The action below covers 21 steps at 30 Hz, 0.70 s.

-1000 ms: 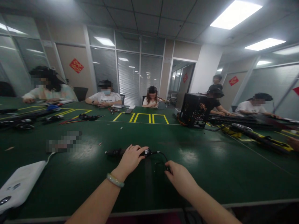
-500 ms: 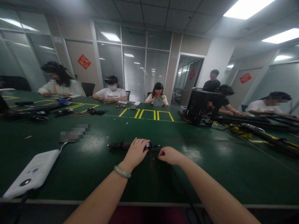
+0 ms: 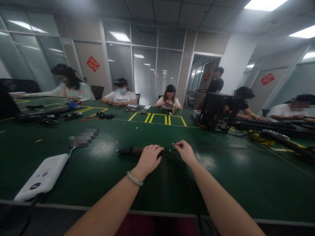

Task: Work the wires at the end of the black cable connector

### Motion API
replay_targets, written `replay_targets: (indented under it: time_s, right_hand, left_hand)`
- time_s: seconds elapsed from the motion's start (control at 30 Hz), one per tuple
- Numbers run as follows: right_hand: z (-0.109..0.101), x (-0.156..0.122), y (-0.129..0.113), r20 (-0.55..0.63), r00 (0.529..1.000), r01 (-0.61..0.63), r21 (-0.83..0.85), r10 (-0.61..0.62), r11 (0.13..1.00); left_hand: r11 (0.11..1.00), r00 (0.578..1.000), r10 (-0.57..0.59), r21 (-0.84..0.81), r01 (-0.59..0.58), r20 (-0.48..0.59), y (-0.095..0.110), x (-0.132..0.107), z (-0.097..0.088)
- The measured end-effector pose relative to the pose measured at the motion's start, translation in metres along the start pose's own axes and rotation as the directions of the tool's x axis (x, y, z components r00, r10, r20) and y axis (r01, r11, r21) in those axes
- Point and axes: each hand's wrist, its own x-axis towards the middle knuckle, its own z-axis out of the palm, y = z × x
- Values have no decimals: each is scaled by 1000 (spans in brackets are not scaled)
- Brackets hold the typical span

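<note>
A dark, cylindrical electric screwdriver [image 3: 134, 151] lies on the green table, its tip pointing left. My left hand [image 3: 150, 156], with a pale bangle [image 3: 134, 178] on the wrist, is closed over the rear of its body. A black cable [image 3: 173, 150] leaves the tool's right end and runs toward the table's near edge. Just right of that end, my right hand [image 3: 185, 151] pinches a tiny light-tipped thing [image 3: 173, 144], too small to name, held slightly above the cable.
To the left lies a white power bank [image 3: 44, 175], wired to a blurred-out flat object [image 3: 83, 137]. A black computer case [image 3: 214, 113] stands at the back right. Wires and dark parts [image 3: 103, 115] lie at the far left. Several people sit across the table [image 3: 137, 193].
My right hand has moved up and away from the table, and the small light tip now shows at its fingers. My left hand stays on the screwdriver. The view has shifted slightly.
</note>
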Motion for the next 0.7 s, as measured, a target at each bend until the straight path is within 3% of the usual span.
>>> replay_targets:
  time_s: [0.07,0.27,0.5,0.7]
  right_hand:
    - [1,-1,9,-33,999,0,48,1,999]
    - [6,-8,21,55,998,28,133,-36,991]
    - [15,-7,16,-35,996,89,85,-87,992]
    - [24,-5,18,-77,990,124,57,-119,991]
  left_hand:
    - [1000,1000,-21,15,21,10,3,1,0]
    - [995,997,-67,78,64,41,6,16,4]
    - [997,996,13,70,-20,93,8,46,19]
    - [996,991,78,37,-83,111,1,53,23]
